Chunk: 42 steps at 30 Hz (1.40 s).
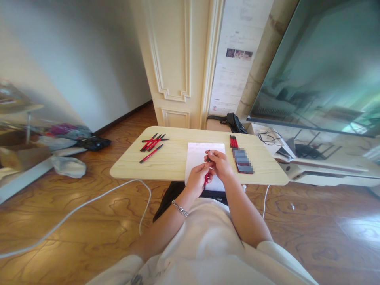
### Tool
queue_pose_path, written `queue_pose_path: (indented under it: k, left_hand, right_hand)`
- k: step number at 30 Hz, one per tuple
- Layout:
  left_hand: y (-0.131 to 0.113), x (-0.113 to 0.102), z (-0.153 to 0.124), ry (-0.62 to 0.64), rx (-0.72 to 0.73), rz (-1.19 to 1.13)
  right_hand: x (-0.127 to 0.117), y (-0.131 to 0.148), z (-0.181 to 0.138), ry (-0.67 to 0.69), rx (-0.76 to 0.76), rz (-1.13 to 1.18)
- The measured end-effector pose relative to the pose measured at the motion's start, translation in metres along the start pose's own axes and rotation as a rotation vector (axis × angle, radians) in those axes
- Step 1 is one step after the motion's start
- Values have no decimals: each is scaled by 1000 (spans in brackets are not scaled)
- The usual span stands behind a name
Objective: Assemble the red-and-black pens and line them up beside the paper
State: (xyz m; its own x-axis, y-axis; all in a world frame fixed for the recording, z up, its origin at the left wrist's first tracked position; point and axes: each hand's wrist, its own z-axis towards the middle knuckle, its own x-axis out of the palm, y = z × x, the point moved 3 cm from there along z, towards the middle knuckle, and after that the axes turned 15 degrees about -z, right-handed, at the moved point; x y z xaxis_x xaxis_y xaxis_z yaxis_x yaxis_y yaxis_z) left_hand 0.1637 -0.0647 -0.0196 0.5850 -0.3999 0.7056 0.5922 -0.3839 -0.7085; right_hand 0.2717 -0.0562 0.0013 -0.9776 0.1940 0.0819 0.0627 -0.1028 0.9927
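Over a white sheet of paper (194, 155) on the small wooden table, both hands meet around one red and black pen (206, 182). My left hand (198, 178) is closed on the pen's red barrel, which points down toward me. The fingers of my right hand (218, 161) are closed at the pen's dark upper end. Most of the pen's middle is hidden by the fingers. To the left lies a loose pile of several red and black pens (153, 143), with one pen (151, 153) apart in front. Several more pens (233, 141) lie side by side at the right.
A phone (243, 161) with a blurred screen lies on the table (268, 166) at the right. Behind are a black bag (234, 122) and a low white cabinet (320, 174) with cables. A white cable (89, 206) runs over the floor at left, near plastic bags (69, 166).
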Motion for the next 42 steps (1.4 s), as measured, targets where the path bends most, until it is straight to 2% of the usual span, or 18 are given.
queue_pose_path:
  k: [3,8,13,18,23,28,33,38,42]
  left_hand:
    - [2,-1,0,9,-12,-22]
    - [2,-1,0,30,16,27]
    - [2,-1,1,-3,-11,-21]
    - [2,-2,1,9,3,8]
    - [3,-4,0,-7,-2,3]
    - [1,-5,0,-1,13,26]
    - [1,-6,0,-13,28,41]
    - [1,-7,0,4,38,69]
    - [0,-7,0,-11,41,82]
  right_hand:
    - [-1,-3,0,45,58,35]
    - [-4,-4,0,-101,-8,-47]
    - [-1,-6,0,7,63,15]
    - [-3,0,-3,-74,-23,-79]
    - [-3,-2,-4,15,46,-23]
    - [-6,0,-4,-122,-22,-105]
    - [-4,-2,-5,-37,36,-74]
    - [-8,-2,-4,-127,-32,-138]
    - [-5,-4,-3,-40,6,-102]
